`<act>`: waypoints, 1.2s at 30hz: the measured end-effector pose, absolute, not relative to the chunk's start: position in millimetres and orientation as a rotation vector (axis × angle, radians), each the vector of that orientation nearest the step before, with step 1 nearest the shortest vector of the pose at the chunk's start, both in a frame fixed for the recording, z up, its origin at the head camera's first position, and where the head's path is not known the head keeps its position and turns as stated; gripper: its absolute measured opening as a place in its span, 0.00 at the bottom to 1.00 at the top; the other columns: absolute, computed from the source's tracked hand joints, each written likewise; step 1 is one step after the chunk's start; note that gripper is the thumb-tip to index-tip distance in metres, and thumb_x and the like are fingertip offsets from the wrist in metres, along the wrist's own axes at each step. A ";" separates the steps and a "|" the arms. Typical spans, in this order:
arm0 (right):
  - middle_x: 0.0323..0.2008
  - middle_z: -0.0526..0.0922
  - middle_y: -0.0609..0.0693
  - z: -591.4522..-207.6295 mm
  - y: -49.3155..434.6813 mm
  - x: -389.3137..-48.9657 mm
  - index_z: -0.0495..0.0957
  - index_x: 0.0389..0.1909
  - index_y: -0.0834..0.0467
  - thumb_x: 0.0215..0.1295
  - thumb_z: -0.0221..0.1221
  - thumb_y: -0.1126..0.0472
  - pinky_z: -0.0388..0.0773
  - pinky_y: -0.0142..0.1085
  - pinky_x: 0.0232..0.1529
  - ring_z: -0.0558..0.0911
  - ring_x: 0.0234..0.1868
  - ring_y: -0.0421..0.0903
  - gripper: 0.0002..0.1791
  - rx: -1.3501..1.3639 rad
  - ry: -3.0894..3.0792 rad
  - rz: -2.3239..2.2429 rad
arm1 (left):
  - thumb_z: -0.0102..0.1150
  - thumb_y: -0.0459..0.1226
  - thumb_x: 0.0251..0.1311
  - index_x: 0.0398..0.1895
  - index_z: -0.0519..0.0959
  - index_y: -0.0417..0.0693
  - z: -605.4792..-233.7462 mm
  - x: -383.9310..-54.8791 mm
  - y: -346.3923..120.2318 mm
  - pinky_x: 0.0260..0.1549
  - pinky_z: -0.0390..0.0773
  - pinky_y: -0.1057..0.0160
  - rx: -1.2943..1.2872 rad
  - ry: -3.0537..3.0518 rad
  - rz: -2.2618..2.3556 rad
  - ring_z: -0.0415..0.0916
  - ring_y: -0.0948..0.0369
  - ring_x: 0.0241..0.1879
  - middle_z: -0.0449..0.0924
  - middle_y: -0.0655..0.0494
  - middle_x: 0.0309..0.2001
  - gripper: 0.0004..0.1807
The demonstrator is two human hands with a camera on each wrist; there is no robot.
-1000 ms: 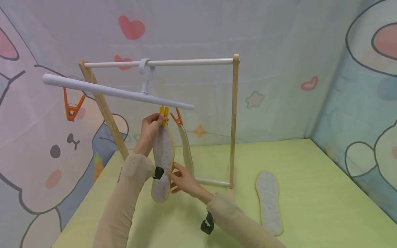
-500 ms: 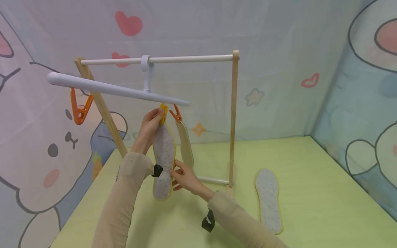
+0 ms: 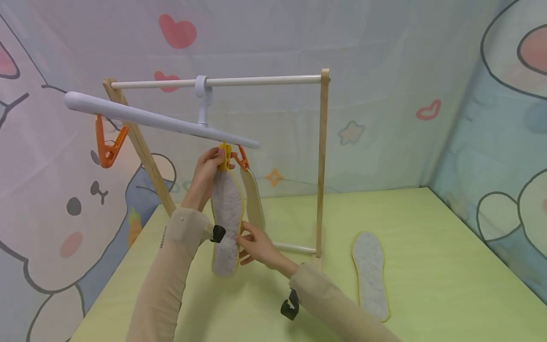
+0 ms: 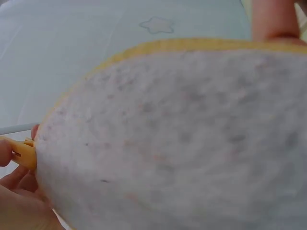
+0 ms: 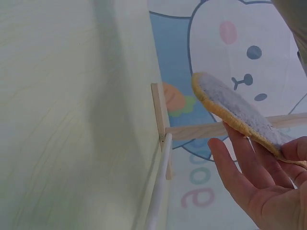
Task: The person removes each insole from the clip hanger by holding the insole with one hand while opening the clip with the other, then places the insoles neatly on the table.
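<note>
A fuzzy grey insole [image 3: 226,204] with a yellow edge hangs upright below the white hanger [image 3: 162,122]. At its top, my left hand [image 3: 207,170] pinches a yellow clip [image 3: 225,156] just under the hanger bar. My right hand [image 3: 258,244] grips the insole's right edge lower down, thumb on the fuzzy face and fingers behind, as the right wrist view shows. Behind it a second insole [image 3: 253,199] hangs from an orange clip [image 3: 242,159]. In the left wrist view the grey insole face [image 4: 168,134] fills most of the picture.
The hanger hooks over the top rod [image 3: 265,81] of a wooden rack [image 3: 321,166]. Another orange clip [image 3: 109,145] hangs at the hanger's left end with nothing in it. One more insole [image 3: 370,275] lies on the green table [image 3: 444,266] to the right.
The hanger has swung a little, its left end shifting rightward and then rising slightly. Both hands keep their hold on the clip and insole, moving only slightly.
</note>
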State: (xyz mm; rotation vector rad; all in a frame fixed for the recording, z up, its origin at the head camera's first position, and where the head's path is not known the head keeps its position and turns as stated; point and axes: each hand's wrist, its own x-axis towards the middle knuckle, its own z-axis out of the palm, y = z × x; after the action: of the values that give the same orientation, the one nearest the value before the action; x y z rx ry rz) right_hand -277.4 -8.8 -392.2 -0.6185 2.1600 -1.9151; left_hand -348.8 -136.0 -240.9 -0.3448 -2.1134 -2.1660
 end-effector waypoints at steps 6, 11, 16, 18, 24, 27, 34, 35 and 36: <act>0.37 0.80 0.64 -403.0 6.7 -272.6 0.68 0.44 0.61 0.64 0.50 0.63 0.79 0.48 0.26 0.82 0.24 0.50 0.10 -0.626 2.150 -1.834 | 0.41 0.44 0.65 0.51 0.69 0.46 -240.6 -348.1 -140.0 0.59 0.43 0.44 -0.321 -2.176 -2.123 0.77 0.68 0.29 0.79 0.73 0.29 0.16; 0.39 0.80 0.66 -405.8 21.6 -273.0 0.67 0.52 0.59 0.65 0.49 0.62 0.79 0.48 0.28 0.82 0.24 0.47 0.15 -0.614 2.148 -1.848 | 0.41 0.44 0.65 0.55 0.67 0.46 -240.3 -347.2 -141.0 0.59 0.37 0.40 -0.324 -2.197 -2.107 0.76 0.69 0.31 0.79 0.73 0.29 0.19; 0.42 0.79 0.69 -402.5 32.0 -270.2 0.65 0.54 0.60 0.65 0.49 0.63 0.79 0.48 0.28 0.83 0.25 0.48 0.17 -0.654 2.131 -1.844 | 0.40 0.44 0.65 0.60 0.64 0.44 -240.6 -345.9 -141.4 0.60 0.36 0.39 -0.324 -2.205 -2.106 0.76 0.68 0.31 0.78 0.73 0.30 0.22; 0.43 0.78 0.69 -401.1 35.9 -267.6 0.64 0.56 0.61 0.65 0.48 0.63 0.79 0.47 0.28 0.83 0.27 0.51 0.19 -0.691 2.115 -1.837 | 0.41 0.44 0.65 0.60 0.63 0.43 -241.2 -345.8 -141.8 0.61 0.36 0.39 -0.325 -2.202 -2.115 0.76 0.67 0.32 0.78 0.72 0.31 0.23; 0.44 0.77 0.69 -391.8 47.9 -255.6 0.63 0.59 0.59 0.65 0.48 0.63 0.79 0.47 0.29 0.83 0.30 0.56 0.21 -0.768 2.106 -1.793 | 0.42 0.45 0.65 0.48 0.70 0.49 -244.8 -346.6 -144.2 0.60 0.37 0.39 -0.321 -2.194 -2.101 0.76 0.68 0.31 0.78 0.70 0.33 0.14; 0.45 0.77 0.69 -390.6 53.8 -253.8 0.62 0.60 0.58 0.65 0.49 0.62 0.78 0.50 0.31 0.84 0.31 0.54 0.22 -0.787 2.108 -1.782 | 0.40 0.47 0.65 0.50 0.69 0.48 -245.4 -346.2 -144.0 0.57 0.45 0.46 -0.292 -2.227 -2.062 0.76 0.70 0.30 0.76 0.71 0.34 0.17; 0.44 0.78 0.68 -381.1 65.1 -244.3 0.61 0.61 0.57 0.66 0.49 0.61 0.79 0.48 0.30 0.83 0.31 0.55 0.23 -0.817 2.114 -1.750 | 0.37 0.49 0.65 0.61 0.62 0.44 -244.9 -346.2 -143.6 0.37 0.51 0.62 -0.199 -2.285 -2.015 0.68 0.67 0.39 0.69 0.69 0.37 0.26; 0.44 0.78 0.68 -380.4 66.9 -243.2 0.61 0.61 0.57 0.65 0.49 0.61 0.79 0.47 0.30 0.84 0.31 0.54 0.23 -0.817 2.114 -1.746 | 0.36 0.49 0.65 0.62 0.61 0.44 -245.0 -346.4 -143.5 0.37 0.51 0.63 -0.198 -2.288 -2.013 0.66 0.66 0.41 0.68 0.67 0.38 0.27; 0.43 0.79 0.68 -380.1 68.6 -242.2 0.62 0.61 0.57 0.65 0.49 0.61 0.79 0.46 0.29 0.84 0.30 0.53 0.23 -0.821 2.118 -1.737 | 0.36 0.49 0.65 0.62 0.60 0.44 -245.2 -346.8 -143.5 0.37 0.51 0.63 -0.200 -2.289 -2.014 0.65 0.65 0.41 0.67 0.66 0.38 0.27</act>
State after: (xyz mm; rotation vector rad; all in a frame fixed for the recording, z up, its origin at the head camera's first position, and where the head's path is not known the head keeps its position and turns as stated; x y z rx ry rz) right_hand -242.2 68.6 -380.1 -0.8205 2.1181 -1.7370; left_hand -346.8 -143.5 -245.2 -0.1997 -2.2888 -2.0137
